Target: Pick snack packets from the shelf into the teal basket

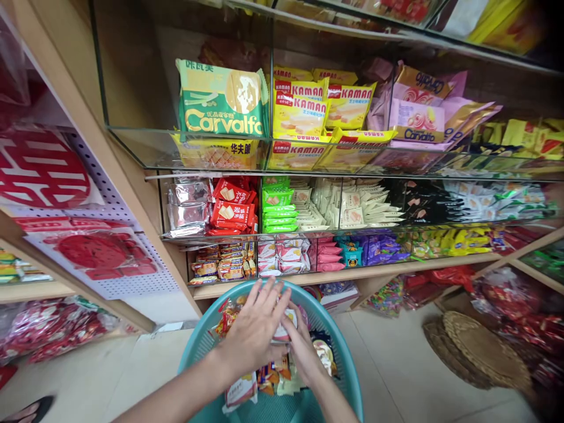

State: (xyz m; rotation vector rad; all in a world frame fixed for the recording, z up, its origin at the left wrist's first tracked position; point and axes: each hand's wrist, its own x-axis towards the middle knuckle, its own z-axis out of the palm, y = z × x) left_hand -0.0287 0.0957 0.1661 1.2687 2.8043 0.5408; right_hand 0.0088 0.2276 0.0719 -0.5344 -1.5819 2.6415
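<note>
A teal plastic basket (pixel 194 335) sits on the floor with a mix of wrapped snacks inside. Over it, my left hand (pixel 258 323) is stretched out flat, palm down, its fingers extended across the top of a white snack packet (pixel 282 332). My right hand (pixel 304 349) grips that packet from the right side, thumb and fingers around it; part of the packet is hidden behind the left hand. Below my hands lie another white and pink packet (pixel 241 390), several orange-brown wrapped snacks (pixel 267 379) and a dark packet with a pale round picture (pixel 325 355).
Glass-fronted shelves (pixel 308 276) rise just beyond the basket, filled with sorted snack packets, including yellow wafer packs (pixel 304 114) and red packets (pixel 231 211). Woven round trays (pixel 484 349) lie on the floor at right. A sandaled foot (pixel 33 411) shows at lower left.
</note>
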